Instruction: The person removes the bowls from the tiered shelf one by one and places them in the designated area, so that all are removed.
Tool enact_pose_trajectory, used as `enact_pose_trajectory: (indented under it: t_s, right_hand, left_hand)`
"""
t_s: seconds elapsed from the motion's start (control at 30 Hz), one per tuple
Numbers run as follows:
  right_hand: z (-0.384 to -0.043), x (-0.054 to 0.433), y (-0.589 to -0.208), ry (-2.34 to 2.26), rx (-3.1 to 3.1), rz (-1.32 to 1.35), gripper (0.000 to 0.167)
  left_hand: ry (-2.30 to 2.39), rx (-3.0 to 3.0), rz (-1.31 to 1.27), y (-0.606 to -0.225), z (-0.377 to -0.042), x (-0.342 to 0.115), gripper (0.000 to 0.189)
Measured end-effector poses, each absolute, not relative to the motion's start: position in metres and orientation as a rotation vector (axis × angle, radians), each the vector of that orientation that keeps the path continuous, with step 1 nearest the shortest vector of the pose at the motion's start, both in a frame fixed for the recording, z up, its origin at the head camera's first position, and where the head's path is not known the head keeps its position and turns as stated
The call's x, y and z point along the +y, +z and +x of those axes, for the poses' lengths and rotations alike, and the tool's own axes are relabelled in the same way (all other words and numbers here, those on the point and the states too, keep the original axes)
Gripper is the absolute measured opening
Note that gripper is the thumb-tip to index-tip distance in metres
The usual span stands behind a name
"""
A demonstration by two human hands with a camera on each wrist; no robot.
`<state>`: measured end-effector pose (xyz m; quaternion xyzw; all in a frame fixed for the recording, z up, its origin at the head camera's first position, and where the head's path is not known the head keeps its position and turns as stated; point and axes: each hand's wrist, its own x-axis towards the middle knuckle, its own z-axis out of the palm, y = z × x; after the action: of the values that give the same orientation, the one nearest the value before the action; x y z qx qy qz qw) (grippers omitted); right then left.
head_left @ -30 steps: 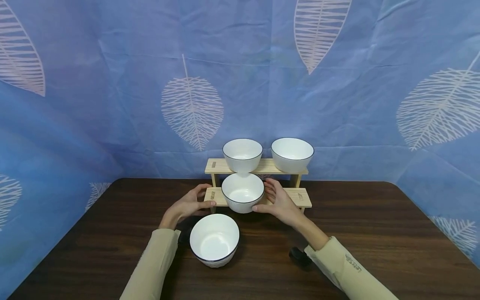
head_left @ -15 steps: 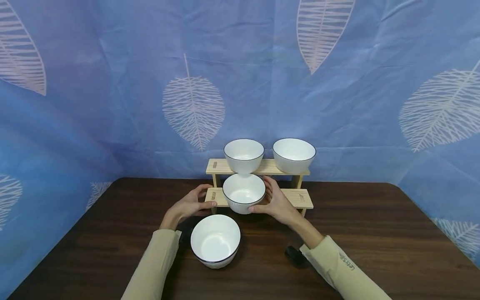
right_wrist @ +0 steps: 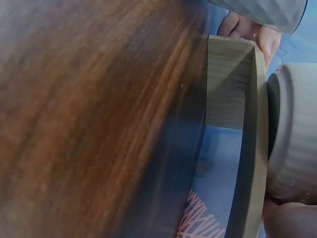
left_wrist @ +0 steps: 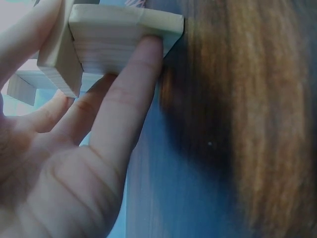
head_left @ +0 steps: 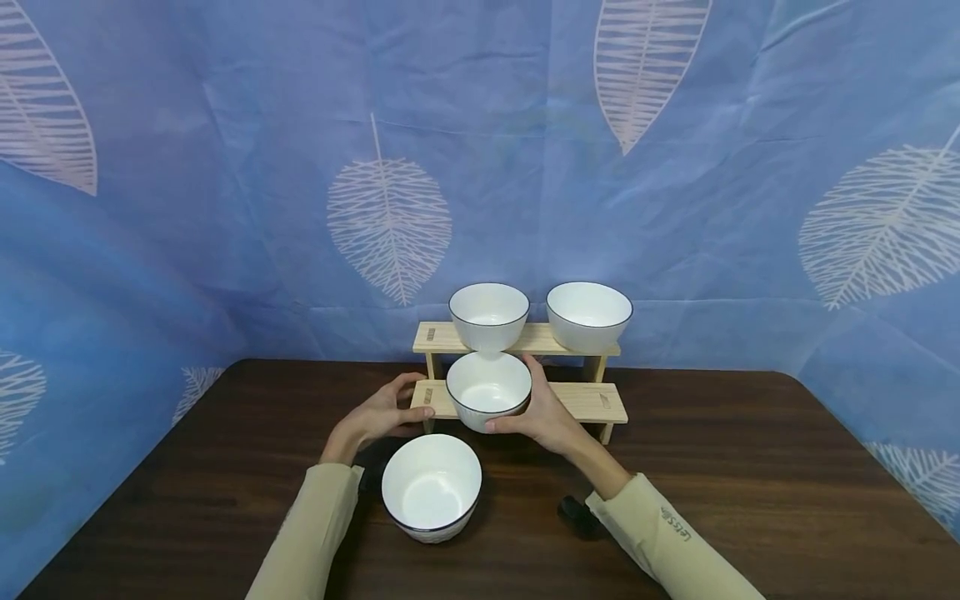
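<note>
My left hand [head_left: 382, 414] grips the left end of the two-tier wooden stand [head_left: 585, 402], its thumb over the lower shelf. In the left wrist view, fingers [left_wrist: 124, 106] press against the shelf's end leg [left_wrist: 116, 42]. My right hand [head_left: 551, 417] holds a white dark-rimmed bowl [head_left: 487, 383] on the lower shelf, thumb across its front and fingers at its right side. The right wrist view shows the textured side of this bowl [right_wrist: 294, 134] against the shelf. Another white bowl [head_left: 431, 487] stands on the table in front, near my left forearm.
Two more white bowls, one on the left [head_left: 489, 315] and one on the right [head_left: 589, 315], stand on the upper shelf. The dark wooden table [head_left: 712, 467] backs onto a blue leaf-print cloth [head_left: 495, 200]. A black wrist device [head_left: 577, 517] sits under the right cuff.
My right hand has slid left around the held bowl, its thumb further across the front. The bowl keeps its place on the shelf, and my left hand stays at the stand's end.
</note>
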<state>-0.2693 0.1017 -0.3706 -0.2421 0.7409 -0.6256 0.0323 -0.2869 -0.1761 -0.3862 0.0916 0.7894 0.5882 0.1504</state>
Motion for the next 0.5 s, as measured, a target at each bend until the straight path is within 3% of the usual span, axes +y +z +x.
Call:
enact_pose_trajectory:
  t_s: [0.5]
  right_hand:
    - [-0.2663, 0.1056, -0.3727, -1.925, 2.331, -0.769, 0.11]
  left_hand:
    - [1.699, 2.269, 0.23, -0.3893, -0.2893, -0.176, 0.073]
